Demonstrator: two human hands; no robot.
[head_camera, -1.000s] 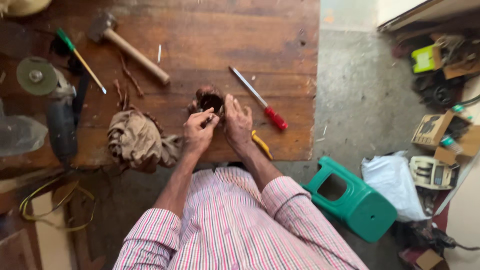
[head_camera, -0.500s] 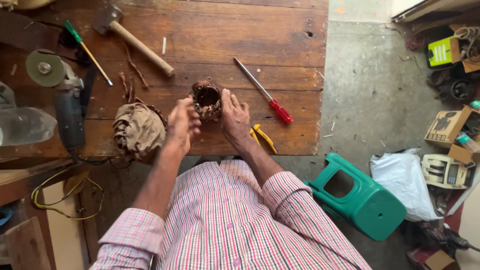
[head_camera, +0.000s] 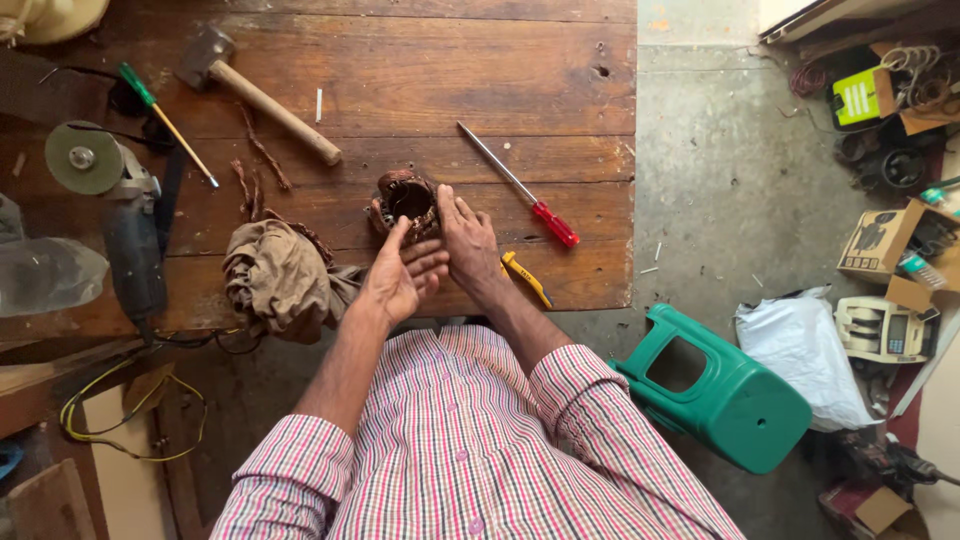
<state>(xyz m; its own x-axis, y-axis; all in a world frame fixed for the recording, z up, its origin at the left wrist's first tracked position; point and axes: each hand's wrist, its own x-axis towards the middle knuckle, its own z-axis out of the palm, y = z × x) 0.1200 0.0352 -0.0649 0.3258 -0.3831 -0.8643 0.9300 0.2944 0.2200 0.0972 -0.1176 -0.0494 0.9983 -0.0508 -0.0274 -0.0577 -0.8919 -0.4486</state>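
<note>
- Rough wooden workbench (head_camera: 420, 60) fills the upper left of the view, with bare concrete floor (head_camera: 720, 180) to its right and clutter along the far wall.
- Left hand (head_camera: 403, 275) is open, fingers loosely spread and pointing up toward the motor winding (head_camera: 405, 200), the index fingertip just touching its near edge; it grips nothing.
- Right hand (head_camera: 468, 240) lies flat beside that winding, fingers together and extended, the fingertips resting against its right side. Whether they press or merely touch, I cannot tell.
- That ring-shaped winding, brown and coppery, sits on the bench just beyond both hands, near the front edge.
- Just right of the right hand lies a yellow-handled tool (head_camera: 525, 277), partly hidden by the wrist; farther out is a red-handled screwdriver (head_camera: 520, 198).
- To the left sits a crumpled brown rag (head_camera: 280, 275); beyond it an angle grinder (head_camera: 115, 215), a green-handled screwdriver (head_camera: 165, 122) and a hammer (head_camera: 255, 92).
- A green plastic stool (head_camera: 720, 395) lies tipped on the floor to the right.
- Risk, as I judge it: neither hand has a firm hold, so a push from the fingertips could roll or slide the winding. Sharp wire ends could also nick a finger.
</note>
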